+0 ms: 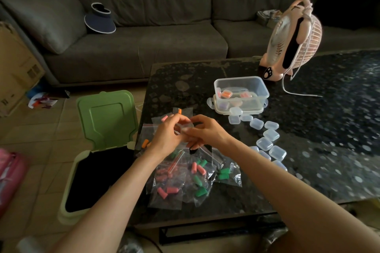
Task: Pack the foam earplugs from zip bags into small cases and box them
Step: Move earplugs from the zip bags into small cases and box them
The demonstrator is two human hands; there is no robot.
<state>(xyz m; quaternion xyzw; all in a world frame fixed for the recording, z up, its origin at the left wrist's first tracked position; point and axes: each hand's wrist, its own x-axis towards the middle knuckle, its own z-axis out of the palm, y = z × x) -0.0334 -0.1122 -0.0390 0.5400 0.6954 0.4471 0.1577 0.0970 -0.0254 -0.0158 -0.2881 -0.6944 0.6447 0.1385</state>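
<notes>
A green bin (107, 121) is standing open on the floor just beside the left edge of the dark speckled desk (308, 150). On the desk's near left part, clear zip bags (185, 181) are lying in an overlapping pile. They are holding stubby foam earplugs (164, 191), pink and green near the front, orange toward the pile's left side. Above the pile, the left hand (166, 135) is pinching a small clear zip bag (186, 127), its grip curling on the bag's left edge. The right hand (207, 133) is gripping the same bag from the other side, and the fingers are hiding what is inside it. Further right, a clear box (241, 88) is holding a few filled cases showing orange and pink. A row of translucent small cases (267, 141) is curving from the box toward the near edge. A pink fan (292, 41) is standing at the desk's far side.
</notes>
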